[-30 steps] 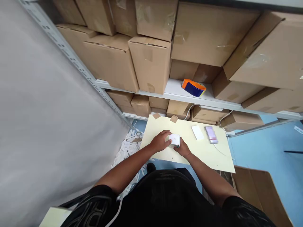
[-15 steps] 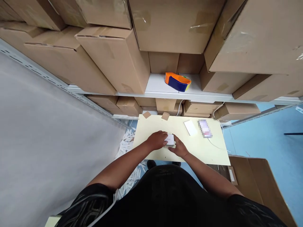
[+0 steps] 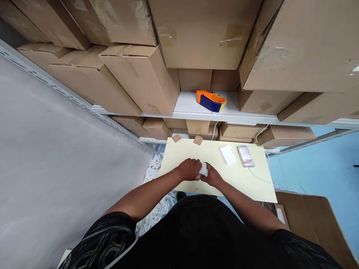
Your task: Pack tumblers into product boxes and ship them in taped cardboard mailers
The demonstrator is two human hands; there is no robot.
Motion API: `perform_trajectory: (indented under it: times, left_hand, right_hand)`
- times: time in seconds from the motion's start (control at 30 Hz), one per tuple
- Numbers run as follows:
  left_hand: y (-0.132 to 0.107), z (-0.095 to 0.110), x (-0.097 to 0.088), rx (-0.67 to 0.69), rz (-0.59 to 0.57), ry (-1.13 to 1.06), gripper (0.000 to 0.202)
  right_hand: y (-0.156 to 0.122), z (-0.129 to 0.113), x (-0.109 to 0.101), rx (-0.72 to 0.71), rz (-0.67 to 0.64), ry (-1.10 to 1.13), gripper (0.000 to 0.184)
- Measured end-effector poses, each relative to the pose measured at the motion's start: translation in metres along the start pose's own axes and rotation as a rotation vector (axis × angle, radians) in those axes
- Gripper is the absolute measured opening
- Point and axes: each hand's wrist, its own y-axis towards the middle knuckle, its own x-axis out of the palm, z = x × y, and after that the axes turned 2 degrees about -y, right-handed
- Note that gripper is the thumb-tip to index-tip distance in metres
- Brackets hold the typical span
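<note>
Head view: the fingers of my left hand [image 3: 190,170] are curled close around a small white box [image 3: 203,169], and my right hand [image 3: 212,175] grips its other side, fingertips partly hidden. I hold it over the pale table [image 3: 174,160], left of its middle; whether it touches, I cannot tell. On the table's right half lie a white slab [image 3: 228,154] and a pixelated device [image 3: 246,156]; beyond its far edge stand cardboard boxes [image 3: 157,127].

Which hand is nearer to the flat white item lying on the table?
Right. The right hand is left of the flat white item and closer to the body; the left hand is farther left, beyond the small white object both hold.
</note>
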Motion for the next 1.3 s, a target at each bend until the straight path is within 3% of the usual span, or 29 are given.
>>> perform_trajectory:
  times: [0.07,0.17,0.23,0.4,0.53,0.67,0.87,1.0,1.1,1.2,1.3]
  left_hand:
    - [0.0,-0.007,0.0,-0.087,0.112,-0.099,0.028]
    - [0.002,-0.02,0.004,-0.323,0.376,-0.264,0.027]
    - [0.005,-0.024,0.012,-0.432,0.457,-0.338,0.026]
    - [0.002,-0.017,0.039,-0.319,0.302,-0.498,0.024]
    - [-0.004,-0.007,0.051,-0.415,0.276,-0.642,0.055]
    - [-0.004,-0.009,0.048,-0.462,0.257,-0.728,0.058]
    - [-0.019,-0.02,0.063,-0.301,0.341,-0.791,0.057]
    - [-0.034,-0.017,0.08,-0.235,0.508,-0.671,0.055]
    - [-0.037,-0.011,0.075,-0.193,0.551,-0.506,0.043]
    - [-0.031,-0.006,0.061,-0.085,0.416,-0.452,0.032]
    - [-0.023,-0.005,0.052,-0.099,0.36,-0.497,0.023]
  right_hand:
    - [0.001,-0.002,-0.001,0.003,-0.003,0.021,0.075]
    - [0.0,-0.005,0.002,-0.001,0.015,0.033,0.076]
    - [-0.002,-0.007,0.003,-0.007,0.052,0.026,0.075]
    - [-0.01,-0.024,-0.001,0.026,0.124,0.046,0.073]
    - [-0.011,-0.042,-0.004,0.064,0.123,0.054,0.06]
    - [-0.008,-0.054,-0.002,0.136,0.12,0.041,0.064]
    - [-0.008,-0.061,-0.004,0.304,0.143,-0.001,0.083]
    - [-0.008,-0.061,-0.006,0.309,0.165,-0.043,0.082]
    - [-0.009,-0.056,-0.01,0.303,0.16,0.003,0.075]
    - [-0.011,-0.052,-0.014,0.301,0.154,0.045,0.074]
    - [-0.01,-0.054,-0.015,0.271,0.169,0.027,0.072]
